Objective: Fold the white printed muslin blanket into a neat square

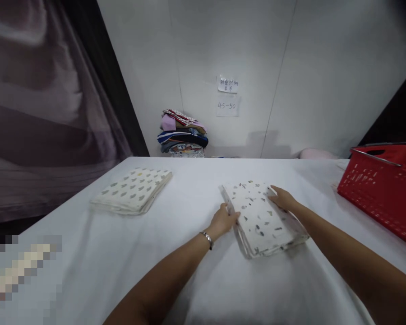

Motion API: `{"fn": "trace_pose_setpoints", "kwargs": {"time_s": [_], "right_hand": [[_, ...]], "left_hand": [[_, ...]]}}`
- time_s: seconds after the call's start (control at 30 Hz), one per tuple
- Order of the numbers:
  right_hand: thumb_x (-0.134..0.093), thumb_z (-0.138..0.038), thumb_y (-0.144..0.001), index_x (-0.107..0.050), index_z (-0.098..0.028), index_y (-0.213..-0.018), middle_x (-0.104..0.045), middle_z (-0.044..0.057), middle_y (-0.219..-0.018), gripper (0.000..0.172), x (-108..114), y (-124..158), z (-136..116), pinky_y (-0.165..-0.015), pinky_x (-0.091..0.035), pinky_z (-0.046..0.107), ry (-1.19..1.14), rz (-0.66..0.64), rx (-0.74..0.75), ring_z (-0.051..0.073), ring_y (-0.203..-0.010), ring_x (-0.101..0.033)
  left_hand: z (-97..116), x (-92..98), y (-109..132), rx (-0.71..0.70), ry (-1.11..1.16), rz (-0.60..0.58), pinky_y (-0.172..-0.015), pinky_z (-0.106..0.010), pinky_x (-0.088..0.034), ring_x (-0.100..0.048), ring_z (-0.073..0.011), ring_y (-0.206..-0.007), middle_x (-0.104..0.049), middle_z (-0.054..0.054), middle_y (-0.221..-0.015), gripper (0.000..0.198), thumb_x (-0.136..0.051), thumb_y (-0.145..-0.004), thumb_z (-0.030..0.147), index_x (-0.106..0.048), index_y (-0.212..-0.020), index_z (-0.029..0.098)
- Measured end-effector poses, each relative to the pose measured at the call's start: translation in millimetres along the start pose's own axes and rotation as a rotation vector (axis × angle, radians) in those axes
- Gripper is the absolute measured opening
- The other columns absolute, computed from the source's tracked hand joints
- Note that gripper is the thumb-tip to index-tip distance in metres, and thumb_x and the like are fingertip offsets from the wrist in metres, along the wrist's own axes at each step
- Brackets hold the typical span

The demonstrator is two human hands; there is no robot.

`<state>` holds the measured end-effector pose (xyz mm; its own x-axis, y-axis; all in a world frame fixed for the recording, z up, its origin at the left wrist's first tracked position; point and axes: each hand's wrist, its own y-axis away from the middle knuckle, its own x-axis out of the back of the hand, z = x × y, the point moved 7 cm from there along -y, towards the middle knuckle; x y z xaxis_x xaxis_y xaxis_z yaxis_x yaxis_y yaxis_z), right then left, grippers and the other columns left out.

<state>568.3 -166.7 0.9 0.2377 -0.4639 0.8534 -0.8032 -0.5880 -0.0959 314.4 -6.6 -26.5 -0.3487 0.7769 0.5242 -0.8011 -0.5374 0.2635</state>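
A folded white cloth (259, 216) with a small grey and brown print lies on the white table, right of the middle. My left hand (224, 221), with a silver bracelet at its wrist, grips the cloth's left edge, thumb on top and the other fingers at the side and partly hidden. On the upper right of the same cloth rests my right hand (281, 197), its fingers reaching over the top with the thumb apart from them. A second folded cloth (133, 189), cream with grey leaf-like shapes, lies farther left, touched by neither hand.
A red plastic basket (382, 189) with a metal handle stands at the table's right side. Behind the far edge, a pile of folded fabrics (182, 135) leans near the wall. Paper notes (228, 95) hang on that wall. A purplish curtain (43, 113) is at the left.
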Motion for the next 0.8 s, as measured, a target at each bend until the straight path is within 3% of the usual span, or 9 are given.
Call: {"fn": "trace_pose_setpoints", "kwargs": {"time_s": [0.1,0.23,0.37,0.57,0.8], "right_hand": [[-0.052,-0.032,-0.078,-0.052,-0.015,-0.125,-0.051,0.012,-0.129,0.05,-2,22,-41,-0.102,-0.035,0.042,0.072,0.025,0.185,0.028,-0.12,-0.046],[-0.043,-0.042,-0.084,-0.051,-0.016,-0.126,-0.046,0.01,-0.135,0.05,-23,71,-106,-0.101,-0.037,0.039,-0.028,-0.091,0.339,0.024,-0.123,-0.043],[-0.042,-0.044,-0.085,-0.046,-0.016,-0.131,-0.043,0.01,-0.137,0.054,-41,118,-152,-0.104,-0.032,0.041,0.003,-0.192,0.469,0.024,-0.126,-0.038],[-0.047,-0.037,-0.082,-0.042,-0.012,-0.135,-0.037,0.013,-0.141,0.059,-50,153,-148,-0.102,-0.033,0.045,0.254,-0.238,0.391,0.028,-0.127,-0.035],[-0.042,-0.047,-0.083,-0.032,-0.016,-0.141,-0.027,0.006,-0.147,0.066,-55,173,-138,-0.105,-0.028,0.045,0.269,-0.304,0.306,0.027,-0.132,-0.026]], "left_hand": [[-7,20.3,-22,0.014,0.033,0.06,-0.054,-0.023,-0.044,-0.06,-0.0125,-0.061,-0.063,-0.008,-0.101,0.063,-0.049,-0.081,0.053,-0.034,-0.131,0.018],[-2,51.7,-55,-0.045,-0.071,0.23,-0.069,-0.023,-0.046,-0.062,-0.0147,-0.083,-0.063,-0.007,-0.105,0.04,-0.046,-0.086,0.037,-0.048,-0.12,0.018],[7,62.7,-79,-0.063,-0.134,0.274,-0.082,-0.026,-0.043,-0.056,-0.0182,-0.104,-0.059,-0.008,-0.117,0.034,-0.047,-0.084,0.024,-0.053,-0.117,0.017],[16,56.2,-102,-0.091,-0.271,0.236,-0.08,-0.028,-0.043,-0.057,-0.0219,-0.102,-0.062,-0.011,-0.111,0.025,-0.047,-0.079,0.02,-0.064,-0.097,0.017],[19,52.5,-119,-0.075,-0.388,0.167,-0.076,-0.028,-0.045,-0.059,-0.0233,-0.1,-0.057,-0.015,-0.118,0.025,-0.047,-0.08,0.023,-0.065,-0.094,0.015]]}}
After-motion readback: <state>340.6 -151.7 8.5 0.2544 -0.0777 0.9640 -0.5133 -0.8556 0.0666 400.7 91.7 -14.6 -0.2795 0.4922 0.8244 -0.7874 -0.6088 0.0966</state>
